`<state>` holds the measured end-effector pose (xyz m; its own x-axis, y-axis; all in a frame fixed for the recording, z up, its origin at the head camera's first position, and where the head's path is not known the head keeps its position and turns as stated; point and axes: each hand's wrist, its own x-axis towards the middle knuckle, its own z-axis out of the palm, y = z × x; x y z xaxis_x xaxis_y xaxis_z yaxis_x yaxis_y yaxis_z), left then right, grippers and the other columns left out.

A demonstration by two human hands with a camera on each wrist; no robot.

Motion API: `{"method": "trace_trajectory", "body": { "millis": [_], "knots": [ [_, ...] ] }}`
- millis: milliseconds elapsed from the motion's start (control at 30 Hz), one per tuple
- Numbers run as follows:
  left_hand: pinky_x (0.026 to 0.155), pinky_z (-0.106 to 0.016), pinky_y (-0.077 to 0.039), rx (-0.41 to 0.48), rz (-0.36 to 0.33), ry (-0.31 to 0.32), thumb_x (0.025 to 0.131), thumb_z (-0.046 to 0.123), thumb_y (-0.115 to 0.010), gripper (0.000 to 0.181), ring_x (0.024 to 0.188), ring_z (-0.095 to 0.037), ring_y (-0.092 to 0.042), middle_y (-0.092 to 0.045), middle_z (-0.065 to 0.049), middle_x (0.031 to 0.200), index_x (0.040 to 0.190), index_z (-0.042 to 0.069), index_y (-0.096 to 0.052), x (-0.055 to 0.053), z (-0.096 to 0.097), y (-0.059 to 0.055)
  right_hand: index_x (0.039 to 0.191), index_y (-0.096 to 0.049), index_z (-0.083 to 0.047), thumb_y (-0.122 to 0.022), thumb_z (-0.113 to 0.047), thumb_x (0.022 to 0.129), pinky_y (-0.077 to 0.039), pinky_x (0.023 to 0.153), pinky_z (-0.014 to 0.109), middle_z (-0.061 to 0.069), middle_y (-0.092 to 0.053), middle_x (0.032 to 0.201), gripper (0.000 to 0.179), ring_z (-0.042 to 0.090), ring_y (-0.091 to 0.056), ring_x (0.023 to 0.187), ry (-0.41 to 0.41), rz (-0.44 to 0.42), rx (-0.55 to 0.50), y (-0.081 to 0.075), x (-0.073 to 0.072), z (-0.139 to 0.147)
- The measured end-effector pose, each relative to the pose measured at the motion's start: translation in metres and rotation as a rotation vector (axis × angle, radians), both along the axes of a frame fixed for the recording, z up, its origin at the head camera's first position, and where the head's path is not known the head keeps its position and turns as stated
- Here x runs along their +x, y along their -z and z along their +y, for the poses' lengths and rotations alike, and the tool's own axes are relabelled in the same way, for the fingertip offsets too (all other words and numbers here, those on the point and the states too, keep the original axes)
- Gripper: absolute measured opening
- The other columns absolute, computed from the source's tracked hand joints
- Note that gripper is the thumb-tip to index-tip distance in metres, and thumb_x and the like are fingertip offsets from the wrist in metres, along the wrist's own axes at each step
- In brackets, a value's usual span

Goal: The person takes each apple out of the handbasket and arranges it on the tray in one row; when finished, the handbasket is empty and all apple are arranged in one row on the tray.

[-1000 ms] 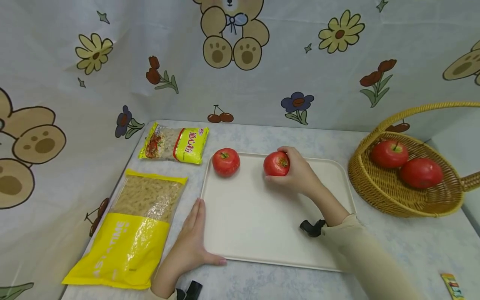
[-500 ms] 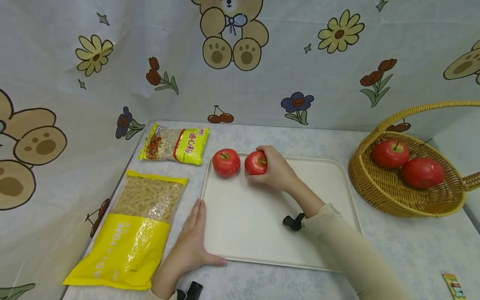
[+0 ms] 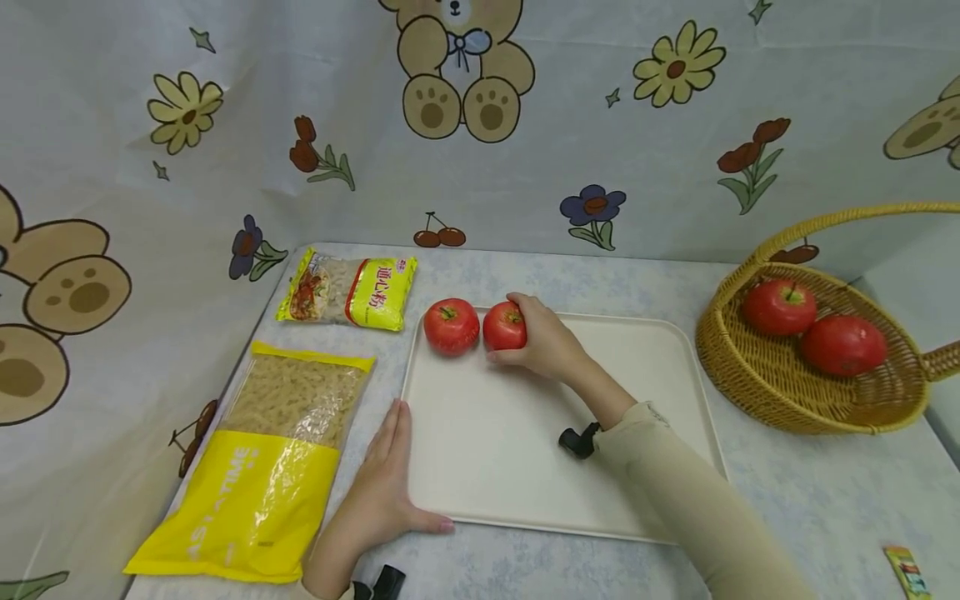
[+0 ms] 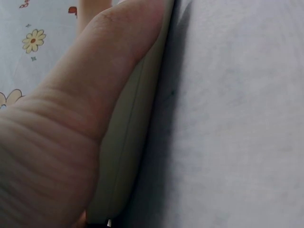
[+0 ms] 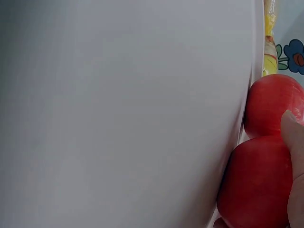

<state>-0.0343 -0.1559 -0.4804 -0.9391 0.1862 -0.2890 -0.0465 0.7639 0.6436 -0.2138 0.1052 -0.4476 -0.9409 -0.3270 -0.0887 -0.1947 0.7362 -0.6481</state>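
Note:
My right hand [image 3: 551,342] grips a red apple [image 3: 504,327] on the far part of a white rectangular tray [image 3: 517,442]. A second red apple [image 3: 451,327] sits just left of it, in the tray's far left corner. In the right wrist view the held apple [image 5: 256,183] lies close beside the other apple [image 5: 273,102], with my thumb [image 5: 297,142] along its side. My left hand [image 3: 386,483] rests at the tray's near left corner, fingers straight along the left edge and thumb along the front edge. The left wrist view shows this hand [image 4: 90,85] against the tray's side.
A wicker basket [image 3: 738,375] with a tall handle and two red apples stands at the right. Left of the tray lie a large yellow pasta bag [image 3: 262,483] and a smaller pasta packet [image 3: 348,287]. A small colourful packet [image 3: 906,571] lies at the near right.
My right hand has moved left across the tray with the apple, bringing it close beside the other apple. My left hand has stayed at the tray's corner.

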Motion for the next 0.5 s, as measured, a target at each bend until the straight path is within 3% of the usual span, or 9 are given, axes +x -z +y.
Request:
{"method": "trace_trajectory", "body": {
  "millis": [233,500],
  "knots": [
    [0.121,-0.06,-0.016,-0.013,-0.004,-0.002,0.038,0.069,-0.091,0.168,0.155,-0.036,0.0,0.02,-0.002,0.167,0.158,0.021,0.016,0.001,0.001,-0.001,0.156,-0.026,-0.013,-0.084,-0.049,0.074,-0.045,0.108,0.055,0.01,-0.04,0.152,0.107,0.032,-0.044,0.137,0.014,-0.023,-0.003,-0.007,0.006,0.009],
    [0.12,-0.063,-0.017,-0.008,-0.003,0.0,0.039,0.069,-0.091,0.168,0.154,-0.039,-0.002,0.02,-0.003,0.167,0.158,0.02,0.016,0.001,0.002,-0.002,0.152,-0.035,-0.016,-0.082,-0.048,0.078,-0.049,0.104,0.053,0.007,-0.043,0.152,0.094,0.031,-0.048,0.132,0.011,0.103,-0.064,-0.028,0.03,0.038]
  ]
}}
